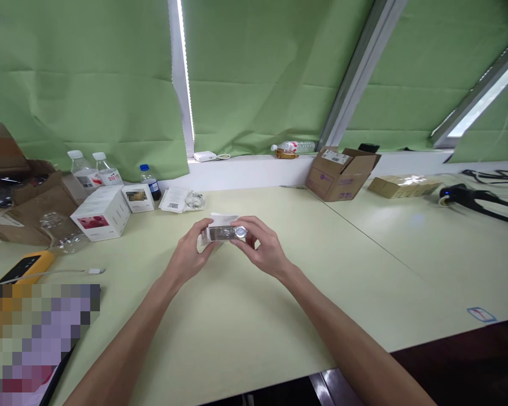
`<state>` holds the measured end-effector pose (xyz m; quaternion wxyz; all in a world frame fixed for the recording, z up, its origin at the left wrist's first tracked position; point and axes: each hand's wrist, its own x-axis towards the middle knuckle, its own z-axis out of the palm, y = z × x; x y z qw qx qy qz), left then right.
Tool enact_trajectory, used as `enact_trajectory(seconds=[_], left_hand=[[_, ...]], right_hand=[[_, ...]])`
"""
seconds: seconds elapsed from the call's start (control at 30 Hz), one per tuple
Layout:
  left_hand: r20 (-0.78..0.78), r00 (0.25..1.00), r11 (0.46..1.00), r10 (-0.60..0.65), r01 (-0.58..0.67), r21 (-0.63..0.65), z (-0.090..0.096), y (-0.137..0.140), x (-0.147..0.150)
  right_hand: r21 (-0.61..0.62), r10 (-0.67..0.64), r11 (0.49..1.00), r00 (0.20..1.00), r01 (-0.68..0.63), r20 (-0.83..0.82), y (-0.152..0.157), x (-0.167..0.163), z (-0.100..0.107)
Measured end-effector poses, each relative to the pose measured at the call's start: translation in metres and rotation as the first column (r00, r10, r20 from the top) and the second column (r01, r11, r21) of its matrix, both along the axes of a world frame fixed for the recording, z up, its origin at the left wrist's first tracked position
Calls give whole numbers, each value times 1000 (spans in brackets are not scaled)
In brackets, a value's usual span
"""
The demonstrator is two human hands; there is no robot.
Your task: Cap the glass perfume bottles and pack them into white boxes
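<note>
While we face the pale table (254,332), our left hand (190,248) and right hand (262,242) hold a small clear-wrapped package (222,233) at twelve o'clock, the fingers of each clamped on one end, the right ones beside its round silvery disc (240,232). Farther off, we see a white box (105,217) near eleven o'clock and, beyond, an opened cardboard box (338,177) near one.

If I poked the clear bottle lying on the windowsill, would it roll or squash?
Probably roll, since the clear bottle is round and on its side, though the brown thing in front might stop it. Its see-through sides look like thin plastic, so it may squash if squeezed.
</note>
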<state>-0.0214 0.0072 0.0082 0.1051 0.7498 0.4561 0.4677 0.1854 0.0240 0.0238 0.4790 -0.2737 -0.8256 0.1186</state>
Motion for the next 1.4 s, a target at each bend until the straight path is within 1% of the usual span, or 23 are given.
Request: enact_trajectory(seconds=[0.1, 0.2, 0.3, 0.43, 0.53, 0.73, 0.93, 1.07, 1.23, 1.4], left_hand=[[54, 998, 999, -27, 30, -41, 1, -1, 1], [89, 996, 994, -20, 30, -102, 2, -3, 1], [113, 993, 991, -38, 52, -120, 2, -2, 1], [112, 992, 989, -64, 78, -129, 0, 1, 0], [94, 993, 983, -68, 82, -165, -2, 2, 1], [146, 987, 957, -61, 99, -272, -6, 1, 7], [251, 962, 914, -104, 192, -358, -13, 3, 7], [302, 946, 895, -113, 229, -383, -14, 4, 5], [325, 940, 900, -106, 230, -371, -11, 4, 4], [295, 951, 904, -95, 207, -374, -11, 3, 3]], right_hand=[[2, 5, 1000, 1000, -5, 3, 0, 0, 1], [3, -3, 1000, 1000, 3, 7, 0, 0, 2], [5, -6, 1000, 1000, 7, -8, -1, -1, 4], [1, -9, 1000, 1000, 9, -7, -2, -1, 5], [-6, -10, 1000, 1000, 10, -1, -1, 1, 5], [-16, -13, 1000, 1000, 14, 20, -1, 1, 1], [-7, -1, 1000, 996, 2, 93, -5, -4, 0], [29, -7, 1000, 994, 4, 107, -8, -3, 5], [89, 26, 995, 991, -38, 134, -10, -2, 12], [75, 53, 995, 982, -67, 183, -12, -2, 13]])
